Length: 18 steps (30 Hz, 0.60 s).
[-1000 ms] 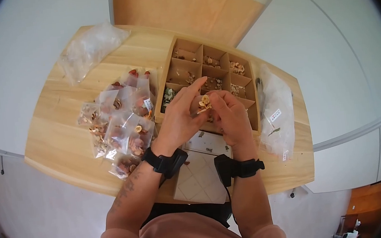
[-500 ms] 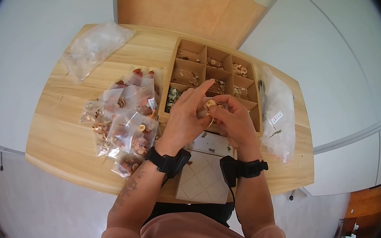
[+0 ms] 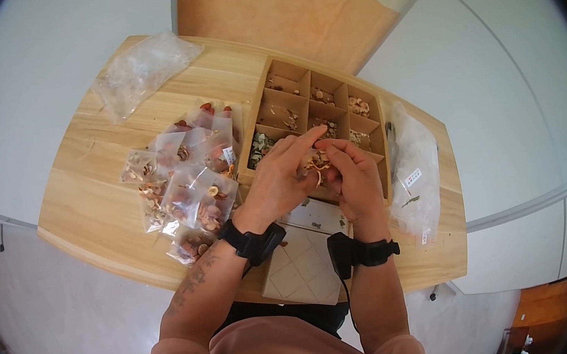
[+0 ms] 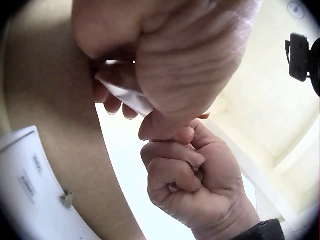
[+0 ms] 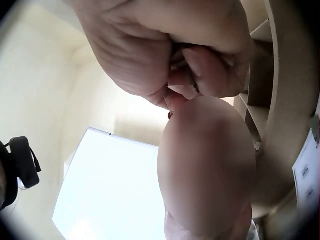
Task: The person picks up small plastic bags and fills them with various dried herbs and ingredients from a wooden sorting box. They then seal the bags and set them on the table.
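Note:
Over the front of the divided box (image 3: 260,175), both hands meet at a small clear bag of dried slices (image 3: 318,162). My left hand (image 3: 276,183) holds the bag from its left side, index finger stretched out toward the far side. A strip of the bag's plastic (image 4: 127,96) shows under that palm in the left wrist view. At the bag's upper right, thumb and fingers of my right hand (image 3: 359,181) pinch its edge. The other fingers of the right hand (image 4: 195,182) are curled in the left wrist view. The hands hide much of the bag.
Filled clear bags (image 3: 180,192) lie heaped left of the box. Dried herbs sit in its compartments, with green leaves (image 3: 261,148) at the near left. A large plastic bag (image 3: 145,70) lies far left, another (image 3: 413,176) at right. A white tile-patterned box (image 3: 297,263) stands at the front edge.
The right thumb has moved from over the slices to the bag's upper edge. The slices have shifted and sit lower between the hands. Both hands have drifted slightly right in view.

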Each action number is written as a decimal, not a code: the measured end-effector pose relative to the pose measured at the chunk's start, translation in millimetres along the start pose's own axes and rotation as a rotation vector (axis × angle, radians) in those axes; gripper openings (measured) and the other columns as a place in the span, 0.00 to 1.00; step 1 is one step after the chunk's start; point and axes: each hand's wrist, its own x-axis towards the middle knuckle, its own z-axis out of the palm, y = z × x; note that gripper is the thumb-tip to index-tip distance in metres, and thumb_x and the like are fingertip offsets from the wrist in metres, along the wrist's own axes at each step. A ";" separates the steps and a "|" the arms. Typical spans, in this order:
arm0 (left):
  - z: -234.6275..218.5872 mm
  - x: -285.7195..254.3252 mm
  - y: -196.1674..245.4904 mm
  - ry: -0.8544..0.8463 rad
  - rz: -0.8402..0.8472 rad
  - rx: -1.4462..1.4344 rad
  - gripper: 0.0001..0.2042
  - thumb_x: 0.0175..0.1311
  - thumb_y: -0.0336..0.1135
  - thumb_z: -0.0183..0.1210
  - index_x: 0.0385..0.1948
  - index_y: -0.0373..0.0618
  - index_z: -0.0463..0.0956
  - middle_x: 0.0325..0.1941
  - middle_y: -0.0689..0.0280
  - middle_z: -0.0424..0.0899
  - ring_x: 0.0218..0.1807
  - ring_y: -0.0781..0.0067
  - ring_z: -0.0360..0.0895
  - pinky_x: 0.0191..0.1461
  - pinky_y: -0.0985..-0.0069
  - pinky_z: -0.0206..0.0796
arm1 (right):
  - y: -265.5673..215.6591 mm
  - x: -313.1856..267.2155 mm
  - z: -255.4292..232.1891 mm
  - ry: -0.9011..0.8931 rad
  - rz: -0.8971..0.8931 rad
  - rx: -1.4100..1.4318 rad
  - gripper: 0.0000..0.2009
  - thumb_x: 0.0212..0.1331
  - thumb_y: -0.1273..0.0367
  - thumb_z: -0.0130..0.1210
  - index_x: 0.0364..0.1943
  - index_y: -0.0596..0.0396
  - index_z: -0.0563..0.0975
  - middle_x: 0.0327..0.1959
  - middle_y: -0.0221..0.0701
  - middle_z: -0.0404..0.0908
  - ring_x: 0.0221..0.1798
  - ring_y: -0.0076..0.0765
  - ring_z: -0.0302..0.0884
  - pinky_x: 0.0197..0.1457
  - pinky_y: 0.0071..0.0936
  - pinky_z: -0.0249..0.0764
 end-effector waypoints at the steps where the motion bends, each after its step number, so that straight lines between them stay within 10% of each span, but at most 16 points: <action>1: 0.3 -0.2 -1.1 0.011 0.024 0.007 0.37 0.47 0.15 0.59 0.65 0.54 0.70 0.47 0.61 0.78 0.42 0.62 0.77 0.44 0.72 0.71 | -0.3 0.0 -0.1 -0.004 -0.019 -0.021 0.09 0.69 0.69 0.53 0.46 0.57 0.81 0.23 0.19 0.73 0.22 0.11 0.64 0.22 0.12 0.56; 18: -1.4 -0.8 1.1 0.002 0.015 -0.075 0.38 0.47 0.16 0.62 0.66 0.53 0.68 0.55 0.58 0.78 0.54 0.59 0.79 0.51 0.70 0.76 | -14.7 -4.2 5.1 0.055 -0.076 -0.182 0.09 0.66 0.69 0.56 0.44 0.57 0.82 0.23 0.18 0.77 0.24 0.11 0.68 0.26 0.13 0.60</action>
